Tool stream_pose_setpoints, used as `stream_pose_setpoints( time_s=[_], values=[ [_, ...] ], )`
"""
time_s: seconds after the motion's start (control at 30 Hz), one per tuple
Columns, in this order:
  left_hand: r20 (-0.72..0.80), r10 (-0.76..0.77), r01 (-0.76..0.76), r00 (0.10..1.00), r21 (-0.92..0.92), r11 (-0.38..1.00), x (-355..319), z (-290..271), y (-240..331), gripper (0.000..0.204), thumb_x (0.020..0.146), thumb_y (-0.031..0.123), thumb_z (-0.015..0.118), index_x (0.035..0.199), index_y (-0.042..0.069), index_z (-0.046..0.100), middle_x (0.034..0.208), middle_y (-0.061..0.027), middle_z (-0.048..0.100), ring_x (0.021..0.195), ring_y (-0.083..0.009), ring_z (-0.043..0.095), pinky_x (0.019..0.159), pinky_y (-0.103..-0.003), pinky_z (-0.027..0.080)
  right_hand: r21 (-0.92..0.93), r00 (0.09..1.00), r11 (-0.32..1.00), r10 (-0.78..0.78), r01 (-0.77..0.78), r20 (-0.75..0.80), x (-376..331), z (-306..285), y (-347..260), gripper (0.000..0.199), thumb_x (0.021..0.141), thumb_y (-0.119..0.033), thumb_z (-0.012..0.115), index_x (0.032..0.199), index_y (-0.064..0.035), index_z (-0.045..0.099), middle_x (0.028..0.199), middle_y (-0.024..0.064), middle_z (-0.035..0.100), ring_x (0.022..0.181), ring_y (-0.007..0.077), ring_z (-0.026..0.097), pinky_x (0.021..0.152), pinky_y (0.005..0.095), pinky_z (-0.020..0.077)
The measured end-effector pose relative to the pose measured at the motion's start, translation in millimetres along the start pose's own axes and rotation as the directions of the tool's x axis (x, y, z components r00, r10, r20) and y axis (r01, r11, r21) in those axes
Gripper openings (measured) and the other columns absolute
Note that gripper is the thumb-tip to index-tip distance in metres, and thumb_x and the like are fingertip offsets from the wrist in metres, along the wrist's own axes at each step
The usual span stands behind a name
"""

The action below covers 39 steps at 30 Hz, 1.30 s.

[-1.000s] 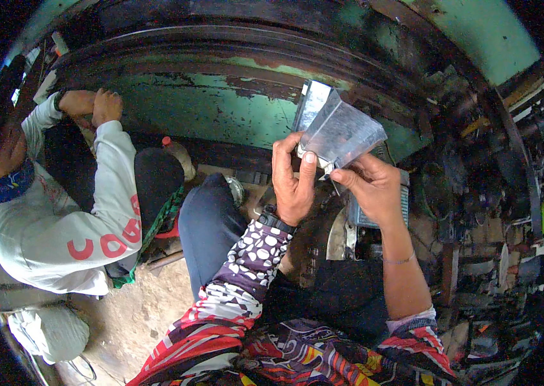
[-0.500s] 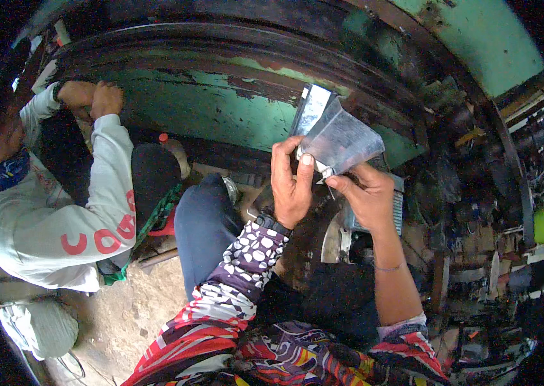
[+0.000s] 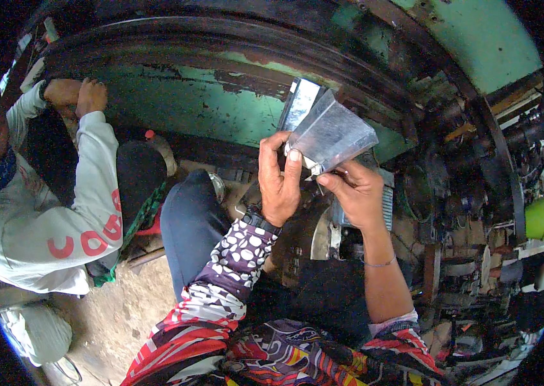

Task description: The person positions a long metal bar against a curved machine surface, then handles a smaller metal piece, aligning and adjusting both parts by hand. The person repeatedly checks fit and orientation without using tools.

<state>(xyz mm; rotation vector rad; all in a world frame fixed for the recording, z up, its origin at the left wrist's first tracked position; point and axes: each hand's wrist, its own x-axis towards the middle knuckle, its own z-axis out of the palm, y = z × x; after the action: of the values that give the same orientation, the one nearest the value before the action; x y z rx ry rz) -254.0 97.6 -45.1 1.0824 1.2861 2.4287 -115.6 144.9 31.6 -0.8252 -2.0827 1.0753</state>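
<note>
**Two hands holding folded metal sheet pieces before a green machine frame**

Head view, looking down. The left hand (image 3: pixel 279 180) and the right hand (image 3: pixel 354 193) are raised together in front of the person's knees, each gripping the lower end of a pair of thin, shiny metal sheet pieces (image 3: pixel 326 132). The left fingers curl around the near edge, with the thumb pressed flat against the sheet face; the right thumb and forefinger pinch the lower right corner, the other fingers folded behind it. The pieces are held in the air, clear of any surface, in front of the curved green frame (image 3: pixel 207 109) with its flaking paint.

Orientation: the pieces fan upward and away from the hands. The narrower piece runs with its long axis nearly upright, leaning slightly right; the broader piece tilts further to the right, its free end pointing toward the upper right. Their lower ends meet between the two hands.

Progress, as a judgement: the pieces appear gathered and gripped but not yet fitted or set down anywhere; whatever placing or shaping they are meant for seems to remain undone. Whether they are joined at the base cannot be told.

At left, a co-worker in a pale long-sleeved shirt (image 3: pixel 46 212) crouches with both hands up on the frame's dark rim. A green container (image 3: pixel 540 217) sits among cluttered machine parts at right.
</note>
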Motion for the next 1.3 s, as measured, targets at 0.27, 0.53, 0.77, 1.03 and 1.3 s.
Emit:
stream_pose_setpoints(
  time_s=[0.27,0.53,0.77,1.03,1.3],
  values=[
    [-0.005,-0.033,0.033,0.999,-0.049,0.998,-2.7,1.1,-4.6,0.029,0.105,0.017,0.057,0.126,-0.003,0.056,0.115,-0.0158,0.058,0.108,-0.0281,0.056,0.099,-0.039,0.044,-0.086,0.999,0.996,0.033,-0.033,0.000,-2.3,-2.0,-0.6,0.029,0.090,-0.004,0.082,0.117,0.0035,0.074,0.105,0.0044,0.075,0.094,0.0101,0.067,0.083,0.0263,0.0545],
    [0.014,0.019,-0.019,1.000,0.033,0.999,-0.9,-1.0,-4.9,0.030,0.104,0.019,0.058,0.126,-0.002,0.057,0.112,-0.0159,0.057,0.104,-0.0285,0.057,0.096,-0.040,0.045,-0.009,0.995,0.997,0.071,-0.071,-0.070,-10.1,2.7,4.9,0.021,0.087,-0.011,0.082,0.104,-0.0018,0.075,0.094,0.0046,0.076,0.088,0.0134,0.068,0.080,0.0304,0.0548],
    [-0.004,0.046,-0.046,0.999,0.034,0.998,-1.7,1.0,-5.8,0.031,0.104,0.019,0.058,0.126,-0.002,0.056,0.114,-0.0163,0.058,0.104,-0.0289,0.057,0.095,-0.040,0.045,0.051,0.994,0.996,0.073,-0.069,-0.087,-11.2,6.1,0.5,0.022,0.086,-0.010,0.082,0.105,-0.0022,0.076,0.095,0.0032,0.076,0.086,0.0106,0.067,0.080,0.0288,0.0542],
    [0.003,0.028,-0.028,1.000,0.021,0.999,2.1,0.7,-0.7,0.031,0.105,0.021,0.059,0.125,-0.002,0.059,0.111,-0.0165,0.059,0.102,-0.0298,0.058,0.094,-0.040,0.046,0.024,0.992,0.997,0.080,-0.078,-0.093,-9.7,7.5,-5.2,0.021,0.084,-0.009,0.083,0.104,-0.0033,0.077,0.093,0.0016,0.077,0.084,0.0104,0.067,0.077,0.0284,0.0544],
    [0.005,0.027,-0.027,1.000,0.024,0.999,1.7,0.2,-0.2,0.030,0.105,0.023,0.059,0.123,-0.001,0.059,0.109,-0.0158,0.059,0.102,-0.0296,0.058,0.093,-0.040,0.046,0.045,0.990,0.993,0.109,-0.105,-0.094,-13.0,5.0,3.0,0.019,0.083,-0.009,0.085,0.098,-0.0019,0.076,0.089,0.0014,0.074,0.081,0.0100,0.065,0.074,0.0281,0.0525]
  ],
)
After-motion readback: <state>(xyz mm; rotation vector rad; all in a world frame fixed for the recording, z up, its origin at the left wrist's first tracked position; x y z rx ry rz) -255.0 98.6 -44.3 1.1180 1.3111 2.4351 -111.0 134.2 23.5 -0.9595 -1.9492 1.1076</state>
